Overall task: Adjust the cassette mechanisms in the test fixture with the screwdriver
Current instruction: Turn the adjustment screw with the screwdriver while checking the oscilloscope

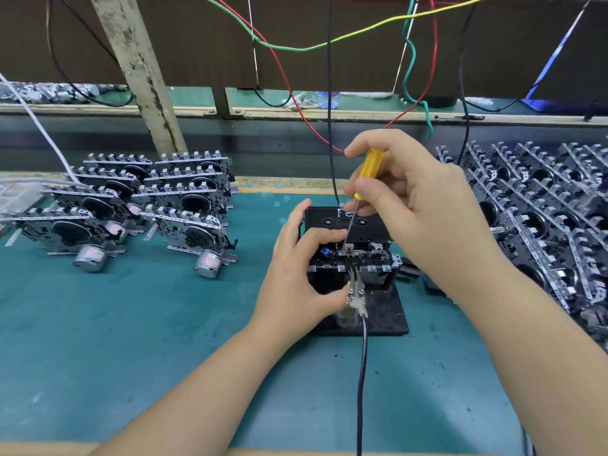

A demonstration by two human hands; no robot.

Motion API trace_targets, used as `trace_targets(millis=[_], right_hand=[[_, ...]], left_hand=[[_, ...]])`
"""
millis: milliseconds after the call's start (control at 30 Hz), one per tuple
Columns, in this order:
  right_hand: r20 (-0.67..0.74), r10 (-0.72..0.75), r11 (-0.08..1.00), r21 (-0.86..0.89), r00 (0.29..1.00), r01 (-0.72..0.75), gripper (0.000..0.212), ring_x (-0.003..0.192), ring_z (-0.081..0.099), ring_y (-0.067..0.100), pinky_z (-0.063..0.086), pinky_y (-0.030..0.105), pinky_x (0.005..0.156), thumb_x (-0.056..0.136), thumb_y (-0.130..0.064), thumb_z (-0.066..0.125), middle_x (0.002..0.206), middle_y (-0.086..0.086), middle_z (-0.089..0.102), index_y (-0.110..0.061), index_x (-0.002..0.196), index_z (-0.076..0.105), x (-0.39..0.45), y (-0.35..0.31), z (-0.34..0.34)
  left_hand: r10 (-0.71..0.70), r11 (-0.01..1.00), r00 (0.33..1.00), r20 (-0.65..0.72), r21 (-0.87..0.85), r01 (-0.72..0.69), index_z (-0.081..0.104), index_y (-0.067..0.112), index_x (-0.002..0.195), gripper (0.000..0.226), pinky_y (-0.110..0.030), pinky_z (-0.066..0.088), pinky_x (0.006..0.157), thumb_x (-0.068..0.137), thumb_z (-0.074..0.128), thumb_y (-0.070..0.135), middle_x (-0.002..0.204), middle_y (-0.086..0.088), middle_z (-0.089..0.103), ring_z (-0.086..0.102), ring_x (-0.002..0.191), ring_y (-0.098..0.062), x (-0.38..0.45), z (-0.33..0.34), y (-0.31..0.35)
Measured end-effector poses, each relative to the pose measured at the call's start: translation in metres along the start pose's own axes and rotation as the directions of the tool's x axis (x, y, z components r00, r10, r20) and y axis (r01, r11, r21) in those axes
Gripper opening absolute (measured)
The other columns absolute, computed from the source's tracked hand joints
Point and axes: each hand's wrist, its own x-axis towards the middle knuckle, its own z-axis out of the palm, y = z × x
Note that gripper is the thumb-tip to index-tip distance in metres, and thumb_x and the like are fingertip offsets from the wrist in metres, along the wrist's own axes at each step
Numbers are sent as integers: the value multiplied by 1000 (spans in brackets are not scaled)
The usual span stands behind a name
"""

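1. Your right hand (404,195) pinches the screwdriver (368,172) handle; tip sits on the cassette mechanism (353,255) in the fixture (381,311).
2. Left hand (302,274) clasps the mech's left side.
3. Thin shaft, small parts (likely fragile): light torque, grip at the handle.

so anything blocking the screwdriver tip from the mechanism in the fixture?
Nothing visible. The right hand holds the screwdriver, its tip already on the mechanism, just clear of the left hand steadying the fixture.

Electronics assembly workshop: stacked cassette mechanisms (131,205), dangling wires (329,44), green bench mat (131,324).
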Motion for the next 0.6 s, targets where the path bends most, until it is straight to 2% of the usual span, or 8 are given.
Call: trace_targets(millis=[100,267,400,500,600], right_hand=[[-47,-22,1000,-18,999,21,21,74,72,15,59,41,76,97,-7,64,81,0,67,-18,114,61,-1,0,2],[-70,-29,1000,-10,997,29,21,74,70,18,56,43,75,96,-8,67,78,1,61,-16,114,60,-2,-4,7],[1,-22,998,-65,1000,22,26,82,68,17,53,37,80,97,-10,65,87,-1,65,-21,120,61,-1,-5,6],[49,38,999,36,998,-40,33,103,69,8,53,29,92,100,-3,58,107,-10,71,-27,121,62,0,-3,0],[76,27,997,75,997,-33,36,92,74,12,55,34,86,96,-2,62,95,-10,74,-37,108,64,5,-4,-2]], left_hand=[[-3,1000,1000,1,9,3,50,58,115,71,-42,37,114,67,89,23,164,18,13,21,150,-4,0,0,0],[4,1000,1000,3,17,-4,51,58,114,69,-45,38,113,67,89,25,163,21,11,21,150,-5,1,0,0],[59,998,998,-14,11,-59,53,56,112,65,-37,36,115,67,90,28,164,17,13,23,150,-4,-1,1,-2],[95,995,995,-41,-11,-96,56,51,114,58,-36,39,113,66,85,39,164,19,14,25,150,-6,-5,3,-5],[106,994,993,-42,-27,-108,58,55,114,56,-41,41,111,65,84,43,163,21,15,28,148,-8,-2,0,-9]])
